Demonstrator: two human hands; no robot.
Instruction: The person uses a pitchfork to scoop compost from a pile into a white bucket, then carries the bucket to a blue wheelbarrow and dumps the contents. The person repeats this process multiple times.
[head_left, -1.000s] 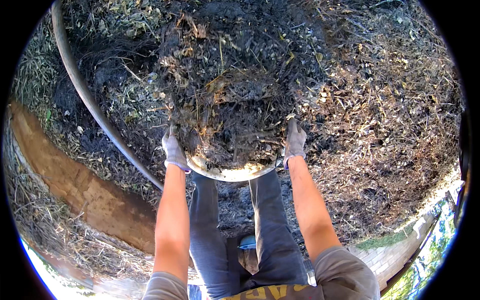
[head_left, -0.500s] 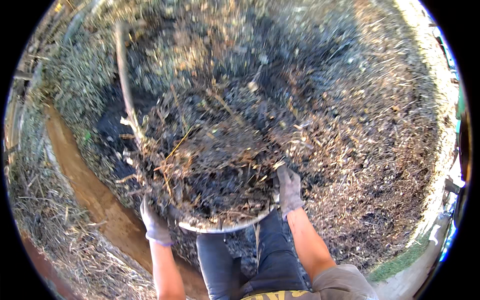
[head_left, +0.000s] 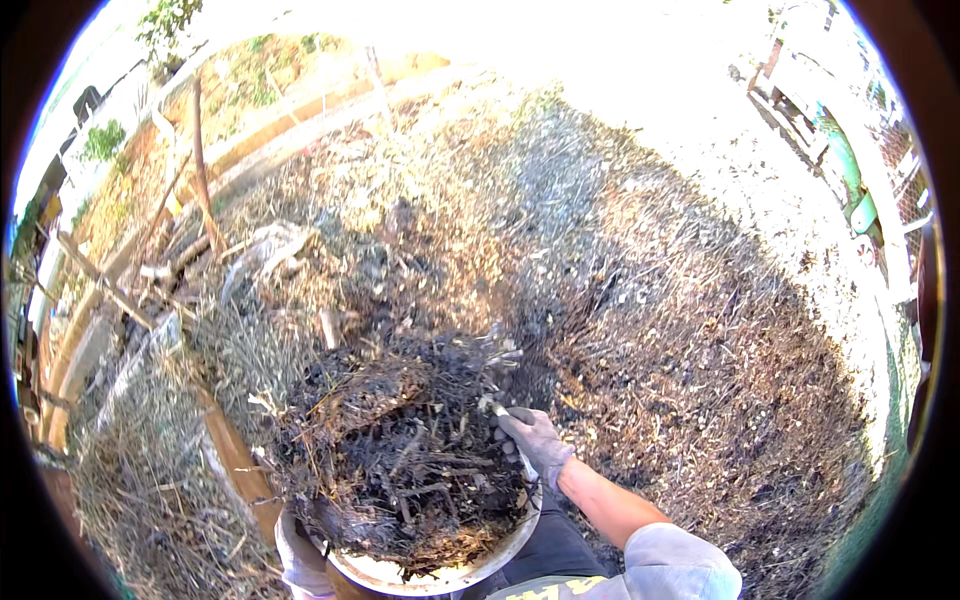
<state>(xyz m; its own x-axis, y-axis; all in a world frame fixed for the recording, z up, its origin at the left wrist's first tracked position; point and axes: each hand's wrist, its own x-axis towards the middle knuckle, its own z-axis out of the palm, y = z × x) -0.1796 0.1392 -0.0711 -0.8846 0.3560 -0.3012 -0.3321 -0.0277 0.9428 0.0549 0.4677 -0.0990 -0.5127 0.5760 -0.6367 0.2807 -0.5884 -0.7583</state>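
Note:
A round, pale-rimmed basin (head_left: 440, 582) is up close against my body, heaped with dark, damp compost (head_left: 420, 470) full of twigs and straw. At its left side my left hand (head_left: 300, 555), in a grey glove, grips the basin, its fingertips hidden behind the wall. My right hand (head_left: 535, 437), gloved the same way, is closed at the basin's right edge. Its fingers curl against the heap, which partly covers the rim there.
Mulch and wood chips (head_left: 700, 400) cover the ground to the right. A brown plank (head_left: 235, 455) edges dry straw on the left. Beyond stand an upright wooden post (head_left: 203, 165) and loose logs (head_left: 270, 250). Glaring sunlight washes out the far ground.
The view has lifted to take in the far surroundings. The heaped basin is now closer to my body and lower in the picture, with both hands still at its sides.

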